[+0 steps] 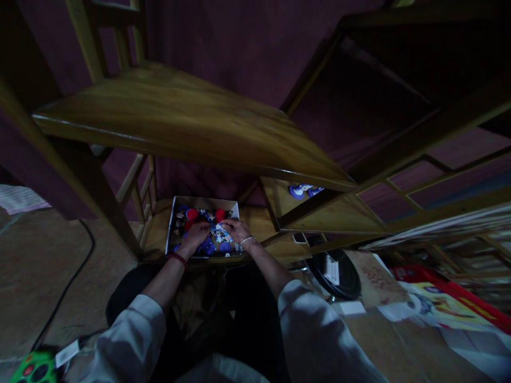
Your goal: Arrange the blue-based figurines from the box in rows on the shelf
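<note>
A shallow cardboard box (205,200) stands on the low wooden shelf. Inside it lie small figurines (179,216) with dark tops, red round pieces (192,214), blue round pieces (225,247) and a cluster of small white-and-blue pieces (219,234). Over the middle of the box, my left hand (197,235) has its fingers drawn together; whatever is in them is too small to name. My right hand (237,230) reaches in from the right side, thumb and fingers pinched beside the white-and-blue cluster. What it pinches cannot be made out.
A wooden shelf board (191,122) runs just above the box. Blue-and-white figures (303,190) stand on a side shelf. To the right are a black round seat (335,274) and a red-and-yellow package (451,300). A green controller-like object (34,367) lies on the floor at left.
</note>
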`<state>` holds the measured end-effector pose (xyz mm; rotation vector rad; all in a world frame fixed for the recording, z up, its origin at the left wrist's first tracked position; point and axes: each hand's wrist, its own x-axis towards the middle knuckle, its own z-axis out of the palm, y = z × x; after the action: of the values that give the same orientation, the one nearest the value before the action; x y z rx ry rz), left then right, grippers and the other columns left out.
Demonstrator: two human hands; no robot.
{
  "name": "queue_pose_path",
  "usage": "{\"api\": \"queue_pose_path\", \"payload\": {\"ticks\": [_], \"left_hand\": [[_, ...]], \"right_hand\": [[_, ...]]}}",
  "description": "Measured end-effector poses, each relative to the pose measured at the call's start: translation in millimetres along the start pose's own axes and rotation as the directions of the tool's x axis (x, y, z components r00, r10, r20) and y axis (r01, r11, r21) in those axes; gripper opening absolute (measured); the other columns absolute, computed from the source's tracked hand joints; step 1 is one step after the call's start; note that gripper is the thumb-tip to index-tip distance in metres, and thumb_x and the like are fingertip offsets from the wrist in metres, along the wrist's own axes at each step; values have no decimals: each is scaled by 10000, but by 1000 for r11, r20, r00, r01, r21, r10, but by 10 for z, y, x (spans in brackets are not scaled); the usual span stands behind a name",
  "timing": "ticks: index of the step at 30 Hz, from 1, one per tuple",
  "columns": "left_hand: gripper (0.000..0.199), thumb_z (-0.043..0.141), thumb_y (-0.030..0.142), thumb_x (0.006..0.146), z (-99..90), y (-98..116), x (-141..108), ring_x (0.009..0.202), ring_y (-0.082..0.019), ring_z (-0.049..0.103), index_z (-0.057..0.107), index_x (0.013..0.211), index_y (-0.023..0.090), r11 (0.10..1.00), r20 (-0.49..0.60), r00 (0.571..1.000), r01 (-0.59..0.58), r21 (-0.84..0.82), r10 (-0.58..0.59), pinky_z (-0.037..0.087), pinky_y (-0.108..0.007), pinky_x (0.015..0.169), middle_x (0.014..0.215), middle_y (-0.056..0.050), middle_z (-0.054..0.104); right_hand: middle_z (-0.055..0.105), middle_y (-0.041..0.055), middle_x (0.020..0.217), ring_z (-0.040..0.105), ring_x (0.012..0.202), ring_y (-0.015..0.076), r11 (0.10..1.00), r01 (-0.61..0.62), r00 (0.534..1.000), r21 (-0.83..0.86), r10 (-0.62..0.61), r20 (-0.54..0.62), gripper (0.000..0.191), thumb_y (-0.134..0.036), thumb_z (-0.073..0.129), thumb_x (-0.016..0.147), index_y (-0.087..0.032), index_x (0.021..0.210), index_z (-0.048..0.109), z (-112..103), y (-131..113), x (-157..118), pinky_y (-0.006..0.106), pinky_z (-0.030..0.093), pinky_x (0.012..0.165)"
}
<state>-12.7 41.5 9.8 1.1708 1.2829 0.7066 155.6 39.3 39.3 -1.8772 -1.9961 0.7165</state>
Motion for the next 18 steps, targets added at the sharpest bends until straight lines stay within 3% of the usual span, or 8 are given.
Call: {"api": "queue_pose_path", "payload": {"ticks": [3,7,18], "left_hand": [[241,467,183,749,2,58,-53,683,-120,605,604,941,134,990,86,996,29,-138,-17,476,-205,607,812,-41,661],[265,471,136,741,-13,88,-87,591,-97,584,582,981,116,985,120,993,34,-172,-14,480,-210,609,725,-25,650],[217,527,123,683,-22,-100,-54,740,-137,612,624,876,133,994,110,993,-40,-105,51,486,-233,685,800,-30,670]], "right_hand": [[652,29,845,596,692,128,976,-12,999,215,1,49,257,-274,472,798,-179,953,654,66,-32,-6,234,467,662],[637,31,766,566,595,106,948,-50,995,315,21,95,264,-239,457,795,-136,943,650,146,-74,-12,220,463,575],[642,38,881,599,794,161,807,-37,999,589,27,25,339,-186,549,707,-173,1046,572,465,10,-111,375,476,782]]}}
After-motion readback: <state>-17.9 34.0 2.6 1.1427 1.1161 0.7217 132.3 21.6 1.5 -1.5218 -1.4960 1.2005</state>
